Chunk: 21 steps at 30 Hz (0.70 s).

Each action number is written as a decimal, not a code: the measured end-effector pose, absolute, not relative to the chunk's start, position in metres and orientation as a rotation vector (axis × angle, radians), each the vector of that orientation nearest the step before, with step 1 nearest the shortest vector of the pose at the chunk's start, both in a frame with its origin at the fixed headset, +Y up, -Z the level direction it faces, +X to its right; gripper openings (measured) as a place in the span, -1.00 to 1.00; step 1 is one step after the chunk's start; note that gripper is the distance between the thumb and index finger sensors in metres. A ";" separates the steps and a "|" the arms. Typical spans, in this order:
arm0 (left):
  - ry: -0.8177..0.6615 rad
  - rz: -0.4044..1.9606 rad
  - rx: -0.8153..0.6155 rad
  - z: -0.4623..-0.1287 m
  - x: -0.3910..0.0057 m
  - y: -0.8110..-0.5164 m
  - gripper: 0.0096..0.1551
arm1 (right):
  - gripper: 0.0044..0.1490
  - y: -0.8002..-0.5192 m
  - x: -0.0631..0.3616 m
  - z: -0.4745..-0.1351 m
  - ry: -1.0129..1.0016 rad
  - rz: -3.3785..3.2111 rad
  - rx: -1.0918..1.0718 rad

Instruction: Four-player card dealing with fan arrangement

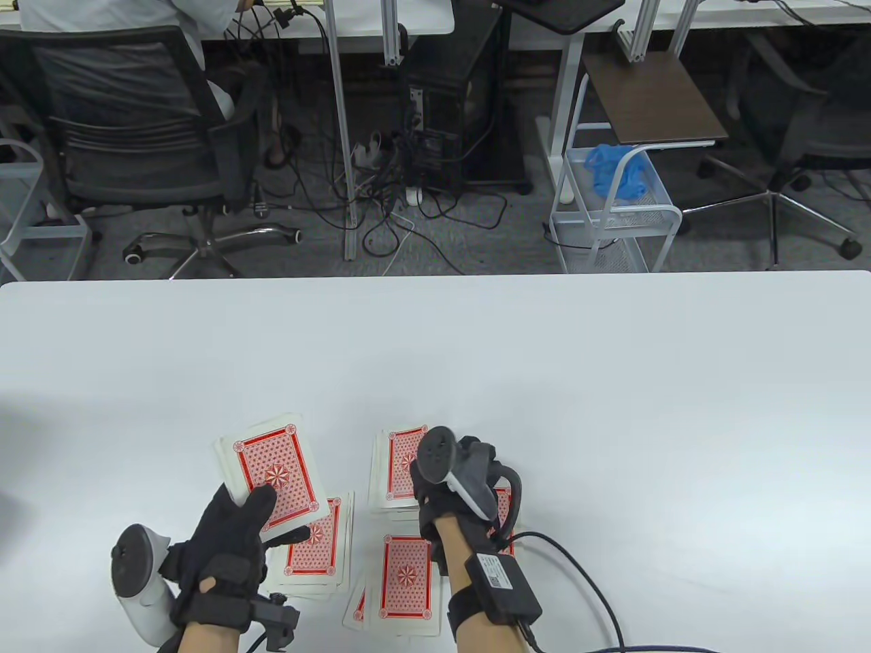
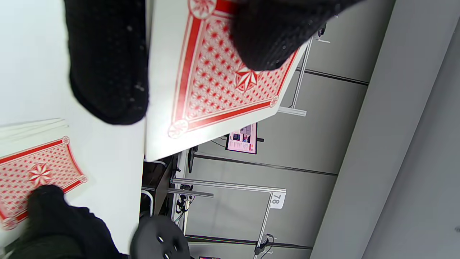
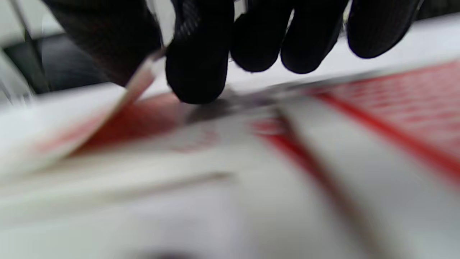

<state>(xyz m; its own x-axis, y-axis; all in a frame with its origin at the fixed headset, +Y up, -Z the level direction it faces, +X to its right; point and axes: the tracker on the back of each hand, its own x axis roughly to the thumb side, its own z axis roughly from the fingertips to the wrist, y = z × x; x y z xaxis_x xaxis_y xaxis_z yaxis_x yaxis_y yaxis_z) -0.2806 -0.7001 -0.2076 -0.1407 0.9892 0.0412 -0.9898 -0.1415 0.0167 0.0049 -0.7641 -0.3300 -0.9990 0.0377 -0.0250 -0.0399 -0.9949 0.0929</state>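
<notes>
A left hand (image 1: 228, 537) in a black sensor glove holds the undealt deck (image 1: 272, 476) above a white table (image 1: 612, 381), thumb curled across the red-patterned top card and fingers wrapped beneath. At about three o'clock from it, the right hand (image 1: 456, 496) hovers low over the dealt piles. The right wrist view, though blurred, shows its thumb and forefinger pinching the edge of a single card (image 3: 140, 81), the other fingers curled just above the cards below.

Four groups of face-down cards lie near the table's six o'clock edge: one pile (image 1: 320, 551) directly under the left hand, partly covered by the deck; one pile (image 1: 398, 469) at the right hand's eleven o'clock; one pile (image 1: 401, 578) at its seven o'clock; and a fourth pile (image 1: 503, 507), mostly hidden beneath the right glove. The held deck sits at the right hand's nine o'clock, tilted up and clear of the table.

Judging from the task, the step in hand is setting this card on a pile. To do it well, the card wants laying slightly offset from the one beneath, so each pile spreads as a fan rather than squaring up, and releasing flat without dragging neighbouring cards. The left thumb should keep the deck's top card from sliding.
</notes>
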 end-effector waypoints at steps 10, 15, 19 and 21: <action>-0.023 1.670 -0.034 -0.209 -0.264 -0.707 -0.46 | -0.35 -0.687 -0.002 -0.284 -0.319 2.488 0.383; -0.080 1.749 -0.159 -0.206 -0.233 -0.715 -0.47 | -0.09 -0.668 0.008 -0.238 -0.225 2.166 0.451; -0.108 1.796 -0.251 -0.202 -0.206 -0.721 -0.49 | -0.18 -0.664 0.015 -0.215 -0.341 2.373 0.521; -0.111 1.835 -0.264 -0.201 -0.199 -0.723 -0.48 | -0.37 -0.663 0.022 -0.209 -0.507 2.349 0.474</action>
<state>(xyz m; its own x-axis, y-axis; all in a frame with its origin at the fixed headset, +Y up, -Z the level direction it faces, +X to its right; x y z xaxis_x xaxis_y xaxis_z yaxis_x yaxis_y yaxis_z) -0.1995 -0.7227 -0.2009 -0.2568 0.9586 -0.1231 -0.9369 -0.2782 -0.2118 0.0219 -0.6630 -0.2092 -0.7034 0.5411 0.4609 -0.6831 -0.6940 -0.2277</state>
